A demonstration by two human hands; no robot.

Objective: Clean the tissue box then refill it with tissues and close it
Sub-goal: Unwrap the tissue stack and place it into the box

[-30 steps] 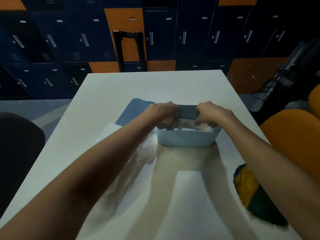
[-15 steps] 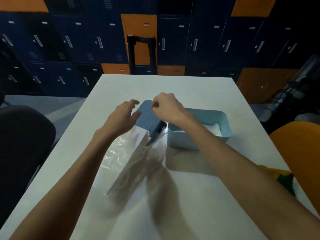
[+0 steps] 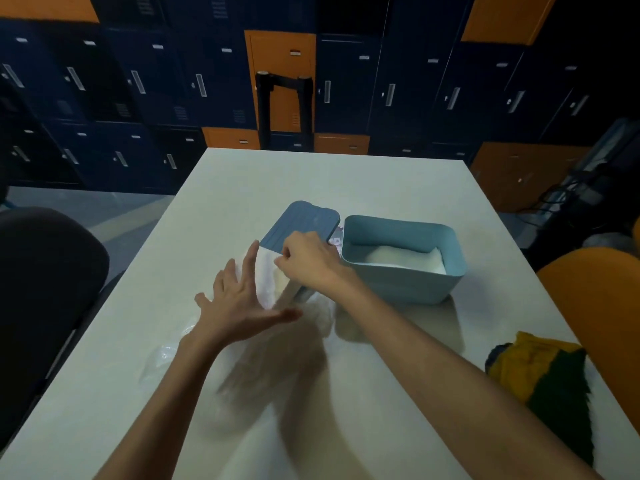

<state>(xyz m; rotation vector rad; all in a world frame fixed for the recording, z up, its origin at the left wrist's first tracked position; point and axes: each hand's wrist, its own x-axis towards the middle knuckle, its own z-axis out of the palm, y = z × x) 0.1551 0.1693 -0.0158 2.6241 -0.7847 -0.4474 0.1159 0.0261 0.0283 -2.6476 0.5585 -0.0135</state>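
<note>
A light blue tissue box (image 3: pixel 412 280) stands open on the white table (image 3: pixel 263 174), with white tissues (image 3: pixel 405 259) lying inside it. Its darker blue lid (image 3: pixel 299 221) lies just left of the box, tilted. My right hand (image 3: pixel 310 259) is closed on the lid's near edge. My left hand (image 3: pixel 242 297) hovers spread and flat, fingers apart, over a clear plastic wrapper (image 3: pixel 162 358) left of the lid. The lid's near end is hidden behind my right hand.
A yellow and green cloth (image 3: pixel 540 372) lies at the table's right edge. An orange chair (image 3: pixel 595 306) stands at the right, a dark chair (image 3: pixel 45 289) at the left. Blue and orange lockers (image 3: pixel 280 74) line the far wall.
Both hands left the tissue box and moved left. My right hand took hold of the lid, and my left hand dropped lower over the plastic wrapper, fingers spread.
</note>
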